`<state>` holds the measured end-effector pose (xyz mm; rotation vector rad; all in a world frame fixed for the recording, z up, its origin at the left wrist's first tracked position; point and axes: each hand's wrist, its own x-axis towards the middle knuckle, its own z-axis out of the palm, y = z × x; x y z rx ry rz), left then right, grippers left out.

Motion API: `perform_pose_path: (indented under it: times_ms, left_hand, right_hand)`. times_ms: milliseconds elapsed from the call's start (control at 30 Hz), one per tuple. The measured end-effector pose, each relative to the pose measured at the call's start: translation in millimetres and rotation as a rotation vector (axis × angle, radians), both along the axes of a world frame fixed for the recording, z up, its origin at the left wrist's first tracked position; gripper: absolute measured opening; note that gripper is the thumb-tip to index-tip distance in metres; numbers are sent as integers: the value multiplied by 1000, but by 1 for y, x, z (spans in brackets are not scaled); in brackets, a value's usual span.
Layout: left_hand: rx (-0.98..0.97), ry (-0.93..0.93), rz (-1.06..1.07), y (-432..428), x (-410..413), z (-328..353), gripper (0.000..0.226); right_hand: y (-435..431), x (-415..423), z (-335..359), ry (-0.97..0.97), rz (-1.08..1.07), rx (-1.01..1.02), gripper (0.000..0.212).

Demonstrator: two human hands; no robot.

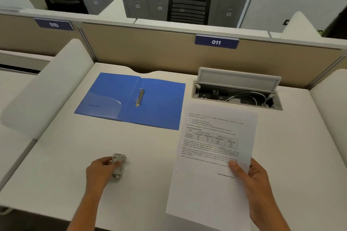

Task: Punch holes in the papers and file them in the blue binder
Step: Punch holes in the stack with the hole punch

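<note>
Gripping the hole punch (118,166) with the left hand (101,171) on the worktop (150,155); pinching the printed paper (214,155) at its lower right in the right hand (249,176). Blue binder (131,100) lying open beyond, rings bare. Punching probably next: feeding the paper's left edge into the punch.

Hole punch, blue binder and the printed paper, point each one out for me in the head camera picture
hole punch (119,165): head view, on its grey metal body beside the fingers.
blue binder (157,105): head view, on the bare right inside cover.
printed paper (212,155): head view, on the text in the sheet's middle.
</note>
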<state>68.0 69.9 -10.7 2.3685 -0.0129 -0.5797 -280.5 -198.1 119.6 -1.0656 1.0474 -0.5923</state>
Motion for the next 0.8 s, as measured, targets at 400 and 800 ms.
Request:
perform_pose_path:
  times_ms: [400, 800]
  left_hand:
    - [337, -267, -87, -25, 1, 4, 38]
    - [473, -347, -1026, -229, 41, -23, 106]
  right_hand:
    - [-17, 28, -12, 39, 3, 14, 24]
    - [-48, 34, -5, 154, -10, -29, 22]
